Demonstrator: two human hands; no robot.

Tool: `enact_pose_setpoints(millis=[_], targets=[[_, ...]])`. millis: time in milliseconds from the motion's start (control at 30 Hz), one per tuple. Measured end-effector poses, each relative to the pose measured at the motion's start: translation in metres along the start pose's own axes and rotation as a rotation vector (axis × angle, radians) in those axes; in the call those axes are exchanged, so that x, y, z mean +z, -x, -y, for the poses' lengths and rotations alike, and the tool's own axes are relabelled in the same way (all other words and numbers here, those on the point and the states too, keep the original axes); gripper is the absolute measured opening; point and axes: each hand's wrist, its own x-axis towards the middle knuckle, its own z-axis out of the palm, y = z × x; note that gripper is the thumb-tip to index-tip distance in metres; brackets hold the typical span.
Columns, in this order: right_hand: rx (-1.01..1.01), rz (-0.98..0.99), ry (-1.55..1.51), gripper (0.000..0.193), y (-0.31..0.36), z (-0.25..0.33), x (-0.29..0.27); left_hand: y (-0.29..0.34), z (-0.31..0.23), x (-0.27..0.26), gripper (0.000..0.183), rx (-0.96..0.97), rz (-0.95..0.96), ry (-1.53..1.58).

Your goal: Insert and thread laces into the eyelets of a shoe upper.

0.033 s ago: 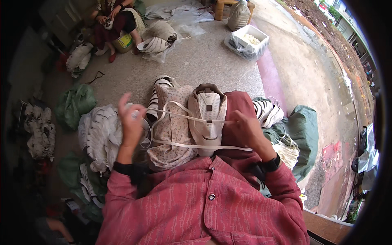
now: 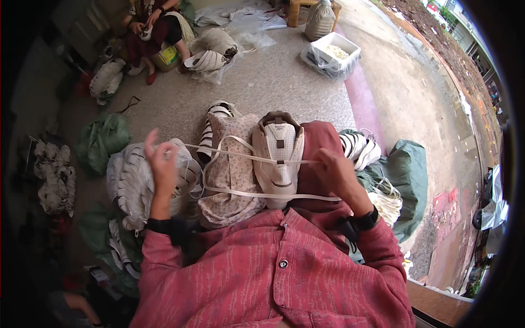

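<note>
Two hands, left hand [image 2: 163,158] and right hand [image 2: 334,170], pinch white lace [image 2: 246,192] ends taut; white sneaker [image 2: 278,158] lacing barely started, upper eyelets unthreaded.

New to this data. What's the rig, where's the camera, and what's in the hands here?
There is no machine: a person works with bare hands. The single picture comes from a wide fisheye camera worn on the head, looking down, so straight edges bend near the rim and the red-shirted forearms enter from below.

A white shoe upper rests on the person's lap. A long white lace runs through it and stretches out to both sides. The left hand is raised with the lace in its grip; the right hand pinches the other end beside the shoe.

Around lie a heap of white striped shoe uppers, green sacks and a white tray on the concrete floor. Another person sits at the top left with similar pieces.
</note>
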Motion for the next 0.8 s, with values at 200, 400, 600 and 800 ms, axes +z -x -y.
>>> enact_pose_setpoints(millis=[200,400,600,800], targets=[[-0.042,-0.236,0.173,0.010,0.023,-0.019,-0.011,0.015,0.076,-0.050,0.030,-0.783,-0.340,0.815],[0.220,0.183,-1.239,0.007,0.046,-0.009,-0.032,-0.009,0.010,-0.017,0.030,-0.603,0.409,2.360],[-0.226,-0.337,-2.179,0.016,0.071,-0.033,-0.070,-0.014,-0.040,-0.010,0.025,-0.975,0.370,2.044],[-0.404,-0.813,-2.252,0.018,0.137,-0.122,-0.135,0.000,0.005,-0.015,0.031,-1.041,0.222,1.982]])
